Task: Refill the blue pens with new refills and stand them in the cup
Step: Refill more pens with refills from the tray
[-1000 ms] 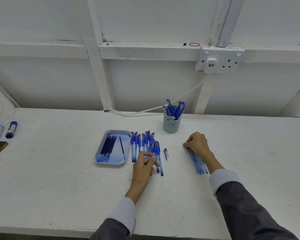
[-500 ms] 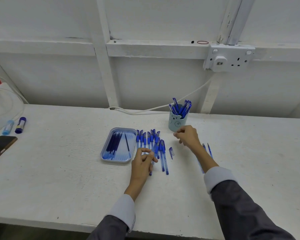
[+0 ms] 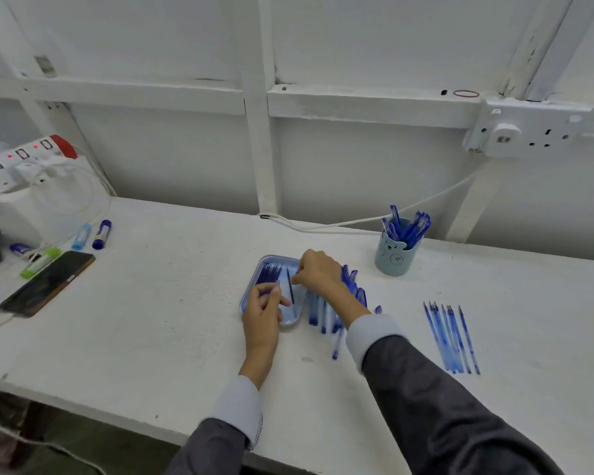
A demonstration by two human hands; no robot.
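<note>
Blue pens (image 3: 318,311): a row on the white table (image 3: 151,320) just right of the tray, long axes running away from the person, darker ends far; the right forearm hides part of it.
Held pen (image 3: 271,288): over the tray's near left corner, blurred, pale tip aimed away and rightward.
Left hand (image 3: 263,315): fingers curled round the held pen.
Right hand (image 3: 318,272): above the tray, fingertips drawn together at the far end of a lone refill (image 3: 291,291) (pinched or only touched, I cannot tell).
Refills (image 3: 267,274): dark bundle in the left half of the tray (image 3: 290,324), lying lengthwise, pointing away.
Cup (image 3: 393,258): upright, beyond and right of the row; the pens in it lean rightward.
Thin blue sticks (image 3: 450,337): well to the right, parallel, tips far.
Phone (image 3: 48,282): far left, lying flat.
</note>
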